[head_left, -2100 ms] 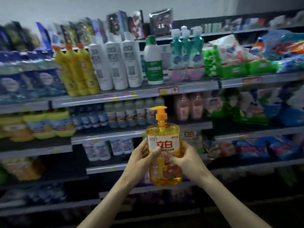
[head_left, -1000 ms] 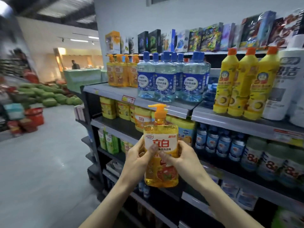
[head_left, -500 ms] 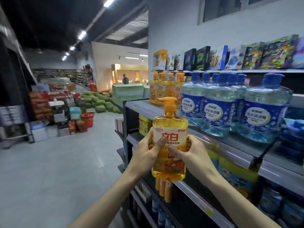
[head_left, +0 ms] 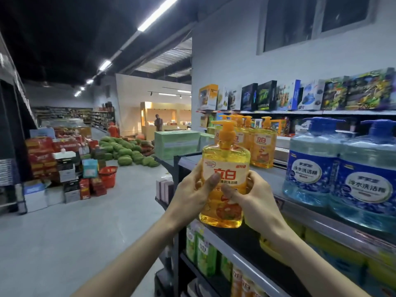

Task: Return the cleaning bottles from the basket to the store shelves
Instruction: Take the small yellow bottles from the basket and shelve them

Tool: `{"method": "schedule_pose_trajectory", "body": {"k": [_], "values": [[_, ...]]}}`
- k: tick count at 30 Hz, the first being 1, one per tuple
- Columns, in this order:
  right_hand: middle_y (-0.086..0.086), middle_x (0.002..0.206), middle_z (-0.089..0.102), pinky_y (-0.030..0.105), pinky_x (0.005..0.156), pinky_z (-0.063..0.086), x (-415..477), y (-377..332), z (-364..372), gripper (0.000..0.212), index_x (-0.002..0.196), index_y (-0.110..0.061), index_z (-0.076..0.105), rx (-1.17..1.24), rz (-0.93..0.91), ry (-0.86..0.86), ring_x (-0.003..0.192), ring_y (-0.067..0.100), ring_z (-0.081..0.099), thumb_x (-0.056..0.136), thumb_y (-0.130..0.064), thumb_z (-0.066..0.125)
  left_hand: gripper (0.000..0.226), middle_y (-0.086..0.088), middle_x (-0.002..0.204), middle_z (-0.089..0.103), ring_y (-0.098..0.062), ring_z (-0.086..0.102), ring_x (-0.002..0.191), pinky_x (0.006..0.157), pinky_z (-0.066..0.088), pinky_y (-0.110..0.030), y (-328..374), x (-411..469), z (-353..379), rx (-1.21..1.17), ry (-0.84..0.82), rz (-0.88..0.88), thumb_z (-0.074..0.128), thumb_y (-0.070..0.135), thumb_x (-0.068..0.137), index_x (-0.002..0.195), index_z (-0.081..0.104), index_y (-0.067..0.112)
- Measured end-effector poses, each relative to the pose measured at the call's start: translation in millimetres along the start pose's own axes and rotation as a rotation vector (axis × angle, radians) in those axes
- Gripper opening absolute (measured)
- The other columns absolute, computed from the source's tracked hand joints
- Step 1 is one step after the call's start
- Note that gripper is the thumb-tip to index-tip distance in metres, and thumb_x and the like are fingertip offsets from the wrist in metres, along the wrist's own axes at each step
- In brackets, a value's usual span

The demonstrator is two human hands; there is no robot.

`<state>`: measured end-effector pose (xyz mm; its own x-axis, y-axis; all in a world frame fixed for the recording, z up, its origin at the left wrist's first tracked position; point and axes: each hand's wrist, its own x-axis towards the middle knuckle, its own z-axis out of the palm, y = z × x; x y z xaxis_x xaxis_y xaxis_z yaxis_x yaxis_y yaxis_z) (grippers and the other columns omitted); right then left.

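From my feed, left hand (head_left: 190, 196) and right hand (head_left: 255, 202) both gripped the orange soap bottle (head_left: 226, 168), upright by the end of the grey shelf (head_left: 276, 179), near matching bottles (head_left: 262, 146) and blue jugs (head_left: 364, 179). Grey floor (head_left: 85, 221) to the left, watermelon pile (head_left: 126, 151) and red basket (head_left: 109, 175) further back

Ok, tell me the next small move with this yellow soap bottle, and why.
Probably lift it a little and set it on the shelf in front of the matching yellow bottles. The left hand and right hand both have a grip on the soap bottle, upright near the shelf, and the same orange-pump bottles stand just beyond it, left of the blue jugs.
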<state>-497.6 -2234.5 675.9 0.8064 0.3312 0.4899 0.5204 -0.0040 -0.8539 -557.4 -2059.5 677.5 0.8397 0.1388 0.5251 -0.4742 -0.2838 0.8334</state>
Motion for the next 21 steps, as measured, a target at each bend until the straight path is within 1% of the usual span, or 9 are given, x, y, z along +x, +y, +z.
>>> {"method": "schedule_pose_trajectory", "body": {"k": [4, 6, 9, 12, 14, 15, 16, 19, 21], "values": [[-0.007, 0.112, 0.078, 0.043, 0.088, 0.065, 33, 9, 22, 0.066, 0.129, -0.023, 0.061, -0.039, -0.024, 0.061, 0.102, 0.01, 0.076, 0.073, -0.049, 0.087, 0.039, 0.006, 0.127, 0.076, -0.016, 0.073, 0.118, 0.096, 0.063, -0.046, -21, 35, -24, -0.034, -0.044, 0.04, 0.06, 0.04, 0.101, 0.14, 0.058, 0.032], [-0.009, 0.111, 0.077, 0.042, 0.085, 0.066, 49, 13, 27, 0.068, 0.13, -0.023, 0.061, -0.079, -0.045, 0.085, 0.101, 0.008, 0.076, 0.072, -0.049, 0.086, 0.039, 0.006, 0.128, 0.076, -0.015, 0.073, 0.118, 0.096, 0.063, -0.043, -33, 51, -30, -0.059, -0.064, 0.057, 0.058, 0.037, 0.103, 0.142, 0.056, 0.031], [-0.008, 0.112, 0.077, 0.04, 0.082, 0.066, 72, 25, 30, 0.071, 0.133, -0.022, 0.059, -0.119, -0.064, 0.107, 0.101, 0.01, 0.076, 0.073, -0.045, 0.087, 0.04, 0.007, 0.13, 0.074, -0.015, 0.072, 0.12, 0.095, 0.063, -0.041, -51, 77, -34, -0.081, -0.114, 0.077, 0.055, 0.037, 0.104, 0.144, 0.053, 0.034], [-0.009, 0.111, 0.075, 0.029, 0.076, 0.065, 95, 36, 25, 0.072, 0.135, -0.02, 0.057, -0.149, -0.1, 0.13, 0.1, 0.005, 0.075, 0.073, -0.04, 0.088, 0.05, 0.005, 0.135, 0.072, -0.018, 0.07, 0.125, 0.097, 0.062, -0.047, -67, 105, -34, -0.091, -0.164, 0.1, 0.056, 0.042, 0.105, 0.153, 0.046, 0.037], [-0.009, 0.111, 0.075, 0.025, 0.072, 0.064, 111, 43, 17, 0.07, 0.134, -0.018, 0.056, -0.177, -0.127, 0.146, 0.098, 0.003, 0.074, 0.074, -0.035, 0.088, 0.057, 0.005, 0.139, 0.07, -0.021, 0.068, 0.128, 0.099, 0.062, -0.051, -75, 128, -29, -0.102, -0.193, 0.112, 0.058, 0.049, 0.104, 0.157, 0.04, 0.041], [-0.008, 0.112, 0.074, 0.025, 0.072, 0.064, 120, 47, 12, 0.068, 0.133, -0.017, 0.056, -0.187, -0.137, 0.155, 0.098, 0.003, 0.074, 0.075, -0.033, 0.088, 0.062, 0.006, 0.141, 0.068, -0.022, 0.067, 0.13, 0.099, 0.061, -0.053, -78, 139, -25, -0.099, -0.204, 0.118, 0.059, 0.051, 0.102, 0.159, 0.037, 0.042], [-0.007, 0.113, 0.074, 0.028, 0.074, 0.065, 131, 50, 7, 0.069, 0.134, -0.015, 0.055, -0.201, -0.145, 0.167, 0.098, 0.004, 0.074, 0.075, -0.032, 0.088, 0.064, 0.006, 0.143, 0.066, -0.022, 0.066, 0.131, 0.1, 0.061, -0.053, -80, 151, -22, -0.095, -0.211, 0.126, 0.058, 0.051, 0.102, 0.161, 0.034, 0.042], [-0.004, 0.115, 0.074, 0.04, 0.082, 0.066, 166, 58, -7, 0.074, 0.136, -0.015, 0.054, -0.227, -0.163, 0.201, 0.101, 0.01, 0.075, 0.073, -0.039, 0.086, 0.06, 0.005, 0.143, 0.067, -0.019, 0.068, 0.127, 0.101, 0.06, -0.05, -82, 192, -11, -0.121, -0.227, 0.168, 0.056, 0.039, 0.107, 0.162, 0.033, 0.036], [-0.004, 0.114, 0.075, 0.039, 0.082, 0.066, 188, 64, -15, 0.073, 0.134, -0.015, 0.054, -0.249, -0.186, 0.21, 0.1, 0.009, 0.075, 0.073, -0.041, 0.084, 0.061, 0.002, 0.143, 0.067, -0.02, 0.068, 0.127, 0.102, 0.06, -0.051, -87, 220, -2, -0.138, -0.225, 0.183, 0.056, 0.035, 0.106, 0.163, 0.033, 0.033]]}}
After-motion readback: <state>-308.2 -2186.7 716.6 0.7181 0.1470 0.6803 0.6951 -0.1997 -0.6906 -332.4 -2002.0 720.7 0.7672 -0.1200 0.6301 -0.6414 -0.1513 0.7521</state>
